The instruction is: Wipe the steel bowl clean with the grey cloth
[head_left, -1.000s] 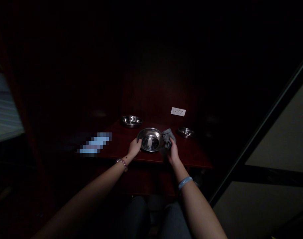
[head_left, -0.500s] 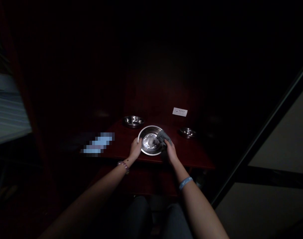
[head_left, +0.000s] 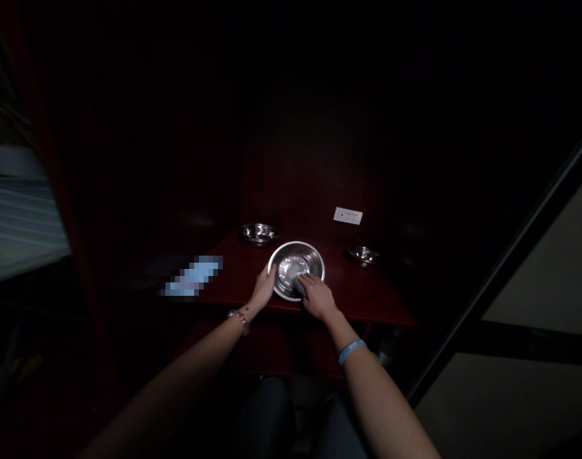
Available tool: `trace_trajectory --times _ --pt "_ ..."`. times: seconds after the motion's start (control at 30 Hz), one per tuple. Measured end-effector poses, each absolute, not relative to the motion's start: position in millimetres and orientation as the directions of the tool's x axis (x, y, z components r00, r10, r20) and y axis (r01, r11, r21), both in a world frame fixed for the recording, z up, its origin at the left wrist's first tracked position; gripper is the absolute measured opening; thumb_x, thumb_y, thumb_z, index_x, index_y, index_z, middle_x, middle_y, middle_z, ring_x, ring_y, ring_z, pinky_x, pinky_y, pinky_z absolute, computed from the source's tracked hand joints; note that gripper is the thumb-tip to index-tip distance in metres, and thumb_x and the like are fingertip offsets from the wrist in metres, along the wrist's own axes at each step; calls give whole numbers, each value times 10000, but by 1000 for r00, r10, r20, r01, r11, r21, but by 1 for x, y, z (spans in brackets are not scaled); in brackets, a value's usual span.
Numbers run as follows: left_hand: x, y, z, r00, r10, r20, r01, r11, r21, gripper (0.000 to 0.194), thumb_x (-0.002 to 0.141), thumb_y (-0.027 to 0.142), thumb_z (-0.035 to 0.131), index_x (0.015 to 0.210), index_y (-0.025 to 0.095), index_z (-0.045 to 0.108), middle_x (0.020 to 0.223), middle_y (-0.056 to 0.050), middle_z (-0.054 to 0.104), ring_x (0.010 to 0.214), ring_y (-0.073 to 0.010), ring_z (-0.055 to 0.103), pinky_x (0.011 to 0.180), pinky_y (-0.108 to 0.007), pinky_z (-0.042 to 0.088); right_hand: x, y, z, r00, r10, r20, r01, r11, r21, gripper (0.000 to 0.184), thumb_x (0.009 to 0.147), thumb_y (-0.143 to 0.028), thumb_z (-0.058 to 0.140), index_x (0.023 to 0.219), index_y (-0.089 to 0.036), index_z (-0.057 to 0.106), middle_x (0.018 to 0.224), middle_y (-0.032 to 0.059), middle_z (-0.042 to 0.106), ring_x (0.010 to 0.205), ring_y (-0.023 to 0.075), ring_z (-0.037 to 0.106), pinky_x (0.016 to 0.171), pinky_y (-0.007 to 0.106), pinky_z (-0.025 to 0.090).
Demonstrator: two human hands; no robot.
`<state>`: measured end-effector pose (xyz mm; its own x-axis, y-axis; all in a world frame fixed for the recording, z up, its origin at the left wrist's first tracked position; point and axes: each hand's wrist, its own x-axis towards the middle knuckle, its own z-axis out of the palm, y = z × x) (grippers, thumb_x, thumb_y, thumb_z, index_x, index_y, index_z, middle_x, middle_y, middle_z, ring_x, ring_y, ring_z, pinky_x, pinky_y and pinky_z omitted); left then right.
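My left hand (head_left: 264,287) grips the left rim of a shiny steel bowl (head_left: 306,256), thumb over the edge. The bowl is tilted so that its inside faces me. My right hand (head_left: 318,296) reaches over the near right rim and presses a grey cloth (head_left: 300,287) against the inside of the bowl. Most of that cloth is hidden beneath the fingers. Behind the held bowl, a second steel bowl (head_left: 259,235) rests at the back left, and a smaller steel bowl (head_left: 364,256) rests on the right.
All this is at a dark red wooden desk (head_left: 377,296). A white socket plate (head_left: 348,216) is on the back panel. A blurred-out bluish flat thing (head_left: 194,276) lies at the left. A slanting dark frame edge (head_left: 501,268) runs along the right side.
My right hand has carried the cloth from beside the bowl's right rim into the bowl. The bowl has tipped further toward me, my left hand still on its rim. The view has shifted slightly.
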<state>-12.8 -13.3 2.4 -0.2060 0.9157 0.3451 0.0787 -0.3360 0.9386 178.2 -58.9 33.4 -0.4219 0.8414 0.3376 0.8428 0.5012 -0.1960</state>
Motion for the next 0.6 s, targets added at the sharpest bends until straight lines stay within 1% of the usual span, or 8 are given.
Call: trace_trajectory --times 0.1,0.17,0.27,0.4,0.5,0.6 --pt "-12 -11 -1 -196 908 371 69 -365 929 467 1004 415 435 1302 146 672 1306 -126 733 1225 -259 677 1133 -389 477 181 -59 31 -448 838 311 824 522 -220 695 831 -115 607 1516 -212 546 1579 85 547 1497 249 461 1264 416 335" --pt "-12 -9 -2 -199 908 368 62 -363 930 477 1006 428 438 1315 148 670 1315 -125 731 1235 -256 675 1133 -379 478 181 -60 30 -446 841 305 814 523 -254 667 855 -171 625 1515 -236 551 1570 72 558 1491 249 473 1261 414 340" --pt "-12 -8 -4 -196 906 374 60 -370 927 487 1003 456 452 1313 154 676 1313 -122 733 1234 -261 676 1129 -381 486 179 -62 29 -421 857 297 813 502 -296 613 892 -320 661 1493 -227 580 1550 92 578 1462 282 509 1254 436 346" --pt "-12 -7 -5 -178 902 392 54 -389 920 496 997 459 458 1327 151 665 1309 -127 734 1235 -271 674 1135 -403 482 175 -62 26 -371 881 295 802 464 -377 643 894 -514 684 1481 -269 593 1483 92 640 1371 327 594 1184 483 427" --pt "-11 -8 -3 -145 913 382 32 -382 924 504 985 448 487 1358 146 641 1348 -132 716 1270 -264 656 1160 -395 456 172 -62 24 -366 882 296 775 465 -427 684 889 -541 692 1511 -290 564 1449 88 666 1328 331 631 1148 477 466" --pt "-9 -11 1 -61 935 349 -4 -350 937 539 950 448 561 1395 149 614 1404 -137 687 1322 -257 628 1177 -374 434 169 -62 23 -401 874 274 747 486 -454 708 921 -522 656 1564 -274 498 1484 95 638 1355 322 615 1158 470 466"
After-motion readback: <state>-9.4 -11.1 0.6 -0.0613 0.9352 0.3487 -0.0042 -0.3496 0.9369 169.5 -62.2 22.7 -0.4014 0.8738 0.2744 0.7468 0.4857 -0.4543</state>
